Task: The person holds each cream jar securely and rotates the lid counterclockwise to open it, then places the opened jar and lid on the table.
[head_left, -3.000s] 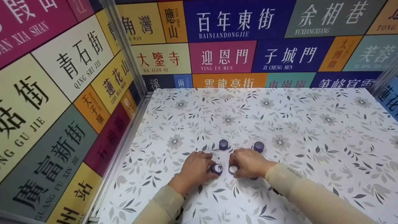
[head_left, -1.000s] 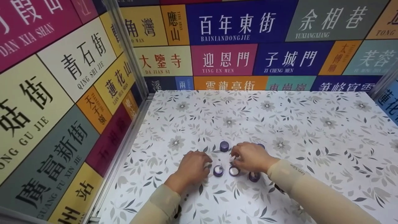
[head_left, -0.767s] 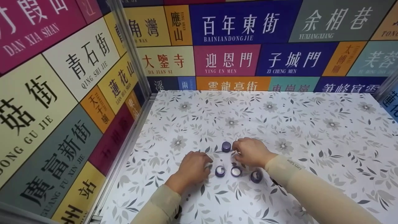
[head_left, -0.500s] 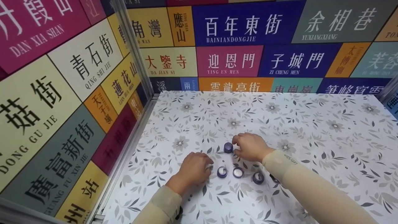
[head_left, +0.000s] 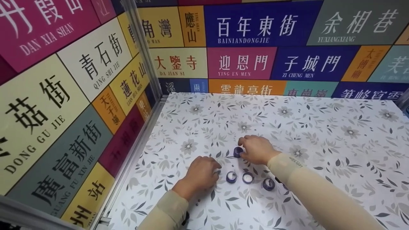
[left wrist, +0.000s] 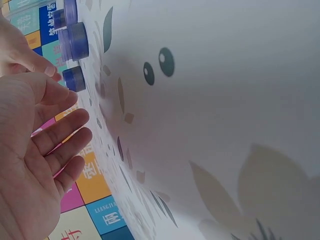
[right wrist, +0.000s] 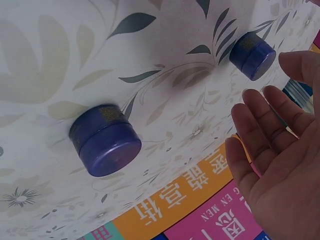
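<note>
My right hand (head_left: 258,149) is beside a small purple lidded jar (head_left: 237,152), its thumb overlapping the jar's edge in the head view. The right wrist view shows this jar (right wrist: 252,56) between the thumb and the loosely bent fingers, with a gap visible. A second lidded jar (right wrist: 105,140) stands farther along the cloth; my right hand and arm hide it in the head view. My left hand (head_left: 201,172) rests with relaxed fingers beside a purple ring-shaped piece with a pale inside (head_left: 231,177), holding nothing. Another such piece (head_left: 248,178) lies to its right.
A third pale-centred purple piece (head_left: 268,184) lies near my right sleeve (head_left: 287,166), which partly covers another purple edge. Floral cloth (head_left: 319,140) covers the table. Printed panels (head_left: 239,62) stand along the back and left, with a metal frame (head_left: 143,54) at the corner.
Both hands have left the purple pieces they were touching. My right hand has moved away from me, towards the left lidded jar; my left hand has drawn slightly aside. The view has shifted.
</note>
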Available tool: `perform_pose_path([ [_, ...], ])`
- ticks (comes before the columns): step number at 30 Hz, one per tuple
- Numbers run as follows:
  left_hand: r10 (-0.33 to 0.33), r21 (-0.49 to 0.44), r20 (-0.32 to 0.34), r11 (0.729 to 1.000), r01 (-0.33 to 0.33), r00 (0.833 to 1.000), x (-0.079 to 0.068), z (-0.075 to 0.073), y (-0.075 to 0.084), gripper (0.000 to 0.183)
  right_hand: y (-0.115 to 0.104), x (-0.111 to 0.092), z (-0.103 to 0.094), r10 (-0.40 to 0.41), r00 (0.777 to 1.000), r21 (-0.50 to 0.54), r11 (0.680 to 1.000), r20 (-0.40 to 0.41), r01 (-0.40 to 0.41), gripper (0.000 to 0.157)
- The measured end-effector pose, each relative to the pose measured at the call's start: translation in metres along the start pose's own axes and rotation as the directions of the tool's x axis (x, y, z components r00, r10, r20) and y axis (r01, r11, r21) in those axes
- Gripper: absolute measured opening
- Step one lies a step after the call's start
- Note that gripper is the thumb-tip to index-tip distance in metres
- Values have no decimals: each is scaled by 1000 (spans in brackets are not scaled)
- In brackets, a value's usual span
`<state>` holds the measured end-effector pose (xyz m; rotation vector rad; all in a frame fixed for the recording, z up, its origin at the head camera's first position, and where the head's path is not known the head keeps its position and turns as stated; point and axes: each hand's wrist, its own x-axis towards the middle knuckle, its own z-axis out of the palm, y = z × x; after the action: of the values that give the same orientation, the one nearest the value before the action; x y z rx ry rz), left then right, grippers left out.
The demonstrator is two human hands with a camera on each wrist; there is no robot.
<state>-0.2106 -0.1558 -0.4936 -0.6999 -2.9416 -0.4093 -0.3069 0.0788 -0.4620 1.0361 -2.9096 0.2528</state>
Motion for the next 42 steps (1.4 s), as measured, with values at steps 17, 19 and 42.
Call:
perform_pose_path([
  [17,-19,16,-33,1000,19,999,51,9,4,25,17,-12,-3,10,1000,-17,1000,-15,-11,33],
  [19,-28,30,-36,999,29,999,60,11,5,26,19,-14,-3,16,1000,-20,1000,-16,-17,33],
  [42,-73,-90,-1,993,73,997,105,35,7,35,19,-28,-2,-19,999,-37,999,-37,18,28],
])
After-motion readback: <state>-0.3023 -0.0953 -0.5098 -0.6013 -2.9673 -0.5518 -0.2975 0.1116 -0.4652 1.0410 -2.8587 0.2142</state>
